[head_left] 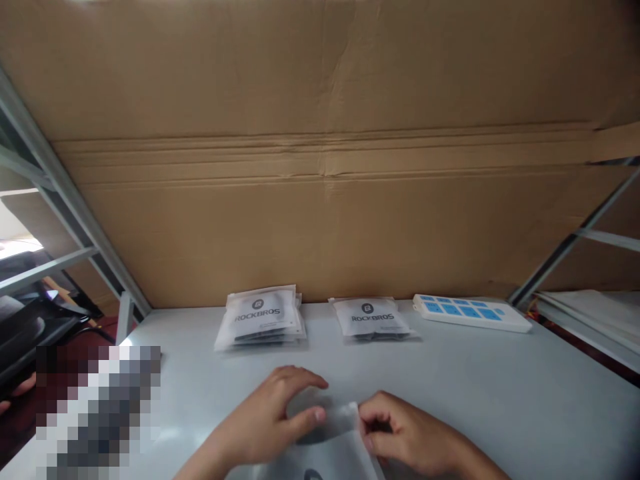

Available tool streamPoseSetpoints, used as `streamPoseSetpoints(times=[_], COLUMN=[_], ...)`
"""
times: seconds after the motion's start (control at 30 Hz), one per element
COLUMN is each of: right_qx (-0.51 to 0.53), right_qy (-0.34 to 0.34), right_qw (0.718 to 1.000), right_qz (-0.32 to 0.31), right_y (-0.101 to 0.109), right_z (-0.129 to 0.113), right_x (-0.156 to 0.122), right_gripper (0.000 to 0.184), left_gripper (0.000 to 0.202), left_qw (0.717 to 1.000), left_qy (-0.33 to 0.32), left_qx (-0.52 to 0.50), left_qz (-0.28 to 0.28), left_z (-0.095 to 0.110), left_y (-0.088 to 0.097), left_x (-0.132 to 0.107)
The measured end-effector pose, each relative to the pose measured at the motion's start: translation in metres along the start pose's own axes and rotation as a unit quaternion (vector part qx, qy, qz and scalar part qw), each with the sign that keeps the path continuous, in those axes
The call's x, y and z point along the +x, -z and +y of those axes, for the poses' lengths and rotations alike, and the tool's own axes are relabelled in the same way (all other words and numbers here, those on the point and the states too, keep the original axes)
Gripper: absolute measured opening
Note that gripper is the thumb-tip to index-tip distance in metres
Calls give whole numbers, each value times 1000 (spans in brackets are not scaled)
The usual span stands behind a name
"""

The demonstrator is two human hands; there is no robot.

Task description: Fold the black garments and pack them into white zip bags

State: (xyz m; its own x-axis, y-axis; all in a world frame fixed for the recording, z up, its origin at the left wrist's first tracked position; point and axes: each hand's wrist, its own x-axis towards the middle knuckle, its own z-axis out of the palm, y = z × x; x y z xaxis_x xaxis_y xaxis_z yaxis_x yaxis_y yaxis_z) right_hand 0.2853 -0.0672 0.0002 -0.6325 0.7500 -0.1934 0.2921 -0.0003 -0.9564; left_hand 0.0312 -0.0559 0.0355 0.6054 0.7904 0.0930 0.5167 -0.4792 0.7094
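Note:
A frosted plastic zip bag (333, 453) lies at the bottom middle of the view, with part of a dark printed logo showing; its lower part is cut off by the frame edge. My right hand (413, 430) pinches the bag's upper right corner between thumb and fingers. On the other side, my left hand (280, 417) is held over the bag's upper left part, thumb and fingers apart and curved, holding nothing. Whether the left fingertips touch the plastic, I cannot tell. What is inside this bag is not clear.
Behind my hands stand a stack of frosted ROCKBROS bags (260, 313) and a second ROCKBROS pile (370, 317). A white power strip (470, 312) lies at the back right of the grey table (500, 387). Cardboard (320, 233) walls the back; metal frame bars (95, 220) flank it.

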Motion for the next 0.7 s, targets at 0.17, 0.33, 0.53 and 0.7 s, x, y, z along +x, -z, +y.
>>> streamPoseSetpoints(times=[0.17, 0.33, 0.53, 0.7], right_qx=[-78, -91, -112, -111], right_qy=[-2, 9, -15, -3], right_qw=[994, 988, 989, 990], right_qz=[77, 123, 92, 89], right_y=[-4, -13, -20, -25], right_z=[5, 10, -1, -2], right_x=[1, 5, 0, 1], right_gripper=[22, 30, 32, 39], left_gripper=[34, 38, 32, 9], left_qw=[997, 996, 993, 995], left_qy=[40, 67, 47, 44], left_qx=[23, -14, -103, -91], left_qz=[-59, -49, -35, 4], left_z=[11, 7, 6, 11], left_y=[-16, -16, -17, -24], left_x=[1, 2, 3, 9])
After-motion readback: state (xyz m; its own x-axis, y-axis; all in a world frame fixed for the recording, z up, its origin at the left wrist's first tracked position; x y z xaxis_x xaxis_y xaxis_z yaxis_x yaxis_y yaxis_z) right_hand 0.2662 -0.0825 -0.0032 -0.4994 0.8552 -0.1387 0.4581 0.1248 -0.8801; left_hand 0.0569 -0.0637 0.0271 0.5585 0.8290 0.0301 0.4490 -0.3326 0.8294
